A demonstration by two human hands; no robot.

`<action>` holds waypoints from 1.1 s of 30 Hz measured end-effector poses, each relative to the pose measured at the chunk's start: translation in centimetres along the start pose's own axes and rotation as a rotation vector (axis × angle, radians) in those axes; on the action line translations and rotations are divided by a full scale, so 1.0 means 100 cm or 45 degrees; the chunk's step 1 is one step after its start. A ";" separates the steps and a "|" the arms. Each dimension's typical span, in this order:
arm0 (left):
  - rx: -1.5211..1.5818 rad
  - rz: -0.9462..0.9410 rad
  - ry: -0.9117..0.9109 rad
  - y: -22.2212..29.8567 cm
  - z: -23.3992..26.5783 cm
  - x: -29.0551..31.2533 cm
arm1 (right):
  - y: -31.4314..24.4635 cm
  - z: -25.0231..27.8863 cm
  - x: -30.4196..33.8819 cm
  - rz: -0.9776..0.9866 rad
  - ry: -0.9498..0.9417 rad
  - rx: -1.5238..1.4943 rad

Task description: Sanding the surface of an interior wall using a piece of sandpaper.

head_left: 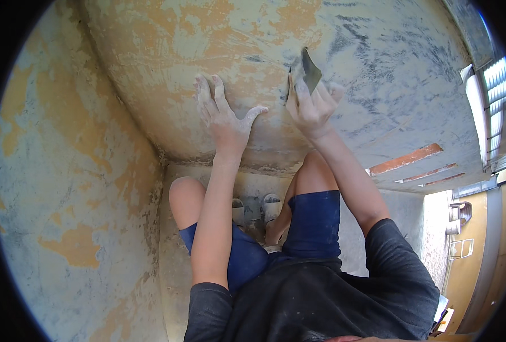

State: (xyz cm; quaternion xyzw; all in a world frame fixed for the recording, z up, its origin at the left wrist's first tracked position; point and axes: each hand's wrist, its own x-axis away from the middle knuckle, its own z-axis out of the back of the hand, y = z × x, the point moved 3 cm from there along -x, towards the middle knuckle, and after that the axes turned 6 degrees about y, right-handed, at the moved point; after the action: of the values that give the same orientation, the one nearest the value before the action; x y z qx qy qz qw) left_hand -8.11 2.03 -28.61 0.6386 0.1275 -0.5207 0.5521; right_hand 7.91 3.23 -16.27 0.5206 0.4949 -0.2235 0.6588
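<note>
A patchy wall (247, 57) of grey-white filler and orange-tan paint stands in front of me. My left hand (224, 117) rests against it, dusted white, with its fingers apart and nothing held. To its right, my right hand (313, 108) is closed around a piece of sandpaper (311, 73). The sheet looks dark grey-green and folded, with one corner sticking up above the fingers. Part of it is hidden by the hand, against the wall.
On the left a second patchy wall (76, 199) meets the first in a corner. Below are my bent knees and dusty sandals (271, 206) on a grey floor (367, 228). Narrow reddish slots (407, 158) cut the wall at right. Beyond it, a chair (464, 212) and a white bucket (453, 227) stand.
</note>
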 end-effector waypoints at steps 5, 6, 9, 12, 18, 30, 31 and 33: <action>-0.022 0.013 0.001 -0.003 0.004 0.001 | 0.048 -0.020 -0.071 -0.065 0.047 0.200; -0.022 0.010 0.001 -0.001 0.004 0.000 | 0.052 -0.021 -0.073 -0.121 0.115 0.150; -0.029 -0.007 0.018 -0.003 0.002 -0.002 | 0.025 -0.016 -0.012 -0.127 0.092 0.150; 0.010 -0.009 0.003 0.005 -0.004 -0.001 | 0.007 -0.007 0.030 -0.054 0.032 -0.157; -0.012 0.010 0.014 -0.002 0.003 0.001 | 0.057 -0.013 -0.076 -0.084 0.071 0.169; -0.015 0.020 0.004 -0.003 0.004 0.000 | 0.051 -0.016 -0.069 -0.044 0.014 0.179; -0.020 0.014 0.002 -0.002 0.004 -0.002 | 0.045 -0.017 -0.064 -0.098 0.004 0.200; -0.019 -0.004 0.012 -0.002 0.003 0.000 | 0.028 -0.016 -0.034 -0.150 0.008 0.216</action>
State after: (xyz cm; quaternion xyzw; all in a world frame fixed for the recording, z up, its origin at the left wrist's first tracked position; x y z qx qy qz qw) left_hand -8.41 1.87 -28.64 0.6367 0.1350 -0.5175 0.5555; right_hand 8.11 4.91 -11.93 0.5454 0.5061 -0.3012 0.5964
